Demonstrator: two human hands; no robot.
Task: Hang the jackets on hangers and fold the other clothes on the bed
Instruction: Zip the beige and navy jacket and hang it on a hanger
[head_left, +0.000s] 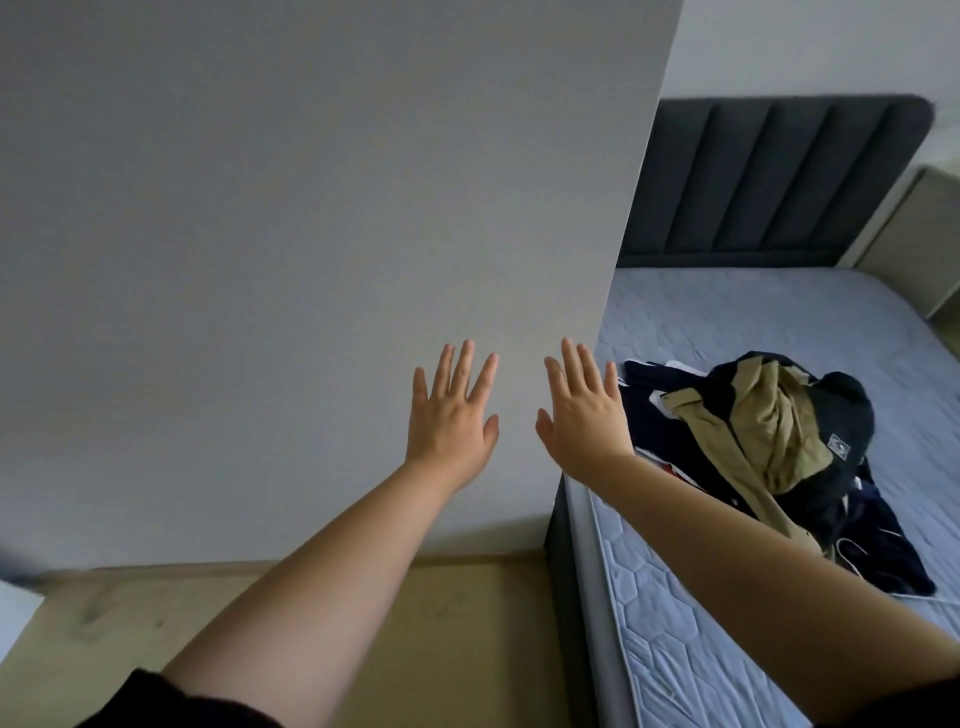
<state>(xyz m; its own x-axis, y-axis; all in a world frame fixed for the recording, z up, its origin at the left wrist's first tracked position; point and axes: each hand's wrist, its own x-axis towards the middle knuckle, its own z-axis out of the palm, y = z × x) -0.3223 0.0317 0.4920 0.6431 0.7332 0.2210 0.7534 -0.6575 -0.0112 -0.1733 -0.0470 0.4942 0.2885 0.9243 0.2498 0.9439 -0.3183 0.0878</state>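
Both hands were raised in front of the person with fingers straight and spread, holding nothing. The left hand (451, 415) showed against the plain grey wall (311, 208), and the right hand (584, 410) hung just beside it, near the wall's corner edge. Bare forearms ran back to dark sleeves (171, 701) at the bottom of the view. To the right lay the bed (779, 322), its quilted pale-blue mattress bare of sheets, with a dark padded headboard (779, 176) behind. On the mattress sat a heap of clothes (779, 467): a tan and dark jacket (769, 431) crumpled on top of navy garments (878, 551). Pale wood flooring (441, 613) met the wall below the arms.
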